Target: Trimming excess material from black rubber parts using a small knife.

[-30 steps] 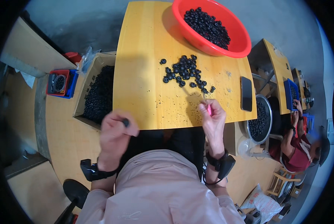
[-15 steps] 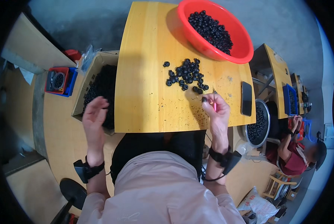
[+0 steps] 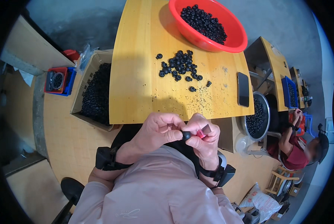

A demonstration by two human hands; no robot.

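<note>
In the head view, the table is the landmark. Both hands meet just off its near edge, over the person's lap. The left hand [image 3: 161, 128] pinches a black part [image 3: 186, 135] between thumb and fingers. The right hand [image 3: 205, 140] is closed on a pink tool [image 3: 200, 133] with a flat, dull end, and its thumb appears to rest against the same part; how much of the hold it shares, I cannot tell.

On the table [image 3: 131, 82], a loose pile [image 3: 181, 63] of similar parts lies about the middle, dark crumbs [image 3: 208, 100] are scattered between it and the near edge, a red bowl [image 3: 236, 45] of parts stands at the far right, and a phone [image 3: 243, 89] lies by the right edge. Left of the table, a carton [image 3: 103, 56] holds many more.

The step in hand looks like working on one part with the tool, perhaps trimming it. The next move seems to call for a firm left pinch, a small controlled tool stroke, and fingertips kept clear of the tool's end.
</note>
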